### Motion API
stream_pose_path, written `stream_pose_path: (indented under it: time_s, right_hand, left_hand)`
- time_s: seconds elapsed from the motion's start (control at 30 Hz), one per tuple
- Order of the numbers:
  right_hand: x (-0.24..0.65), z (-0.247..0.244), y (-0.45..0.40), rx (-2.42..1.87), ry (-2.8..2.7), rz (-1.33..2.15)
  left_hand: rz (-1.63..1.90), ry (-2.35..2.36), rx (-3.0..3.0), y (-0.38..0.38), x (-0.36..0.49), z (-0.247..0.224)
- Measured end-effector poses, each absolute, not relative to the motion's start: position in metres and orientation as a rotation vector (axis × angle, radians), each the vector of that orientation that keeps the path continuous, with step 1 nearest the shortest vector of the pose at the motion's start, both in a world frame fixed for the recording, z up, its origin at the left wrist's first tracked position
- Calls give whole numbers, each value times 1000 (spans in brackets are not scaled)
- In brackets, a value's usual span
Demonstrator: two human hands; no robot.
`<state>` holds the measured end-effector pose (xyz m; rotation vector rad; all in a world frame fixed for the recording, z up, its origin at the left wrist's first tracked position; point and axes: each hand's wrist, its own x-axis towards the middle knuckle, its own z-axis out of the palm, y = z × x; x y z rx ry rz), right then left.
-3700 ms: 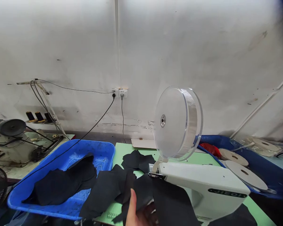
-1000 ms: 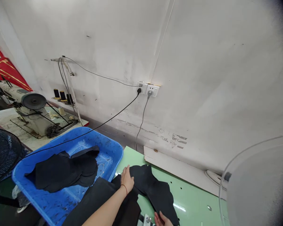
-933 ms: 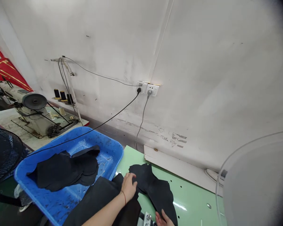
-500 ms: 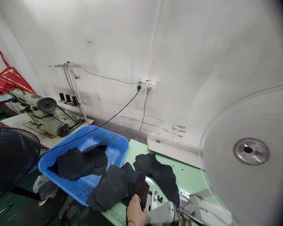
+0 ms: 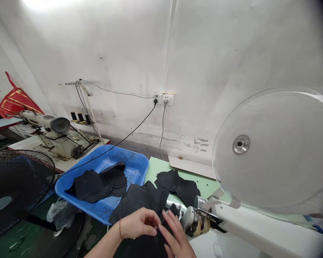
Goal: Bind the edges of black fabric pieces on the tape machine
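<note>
My left hand (image 5: 140, 224), with a thin band at the wrist, is closed, thumb and curled fingers pinching the edge of a black cut piece (image 5: 148, 247) at the bottom middle. Close beside it, my right hand (image 5: 177, 236) has its fingers stretched out over the same dark material, partly hiding it. Just right of the hands is the metal head of a machine (image 5: 192, 218) with a white arm (image 5: 258, 222). Beyond my left hand, a fanned pile of black cut pieces (image 5: 140, 197) overlaps the blue tub's edge.
The blue tub (image 5: 142, 161) holds more black pieces (image 5: 94, 184). Another black stack (image 5: 177, 184) lies on the green tabletop (image 5: 157, 166). At left stand a fan (image 5: 21, 179) and a sewing machine (image 5: 54, 132). A clear disc (image 5: 271, 150) rises at right; a power cord (image 5: 134, 129) crosses the tub.
My left hand has drawn back from the machine head, where it was on a dark brown piece. My right hand has come into view beside it. The camera view has shifted.
</note>
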<state>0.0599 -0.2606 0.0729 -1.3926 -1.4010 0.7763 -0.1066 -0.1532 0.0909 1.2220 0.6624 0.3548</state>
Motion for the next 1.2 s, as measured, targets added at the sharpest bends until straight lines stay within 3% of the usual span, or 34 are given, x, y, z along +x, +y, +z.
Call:
stream_pose_path:
  time_s: [0.17, 0.43, 0.6, 0.83, 1.2]
  right_hand:
    - [71, 117, -229, -1391, -1900, 915]
    - [67, 122, -241, -1630, -1937, 939]
    - [71, 131, -241, -1560, -1779, 1133]
    - [75, 131, -252, -1509, -1578, 1213]
    - [76, 140, -252, -1417, -1369, 1403]
  left_hand:
    - [408, 737, 1423, -162, -125, 138]
    - [512, 852, 1920, -193, -125, 148]
    - [546, 866, 1836, -201, -108, 155]
    - [292, 989, 1652, -193, -97, 153]
    - [379, 867, 1432, -195, -94, 144]
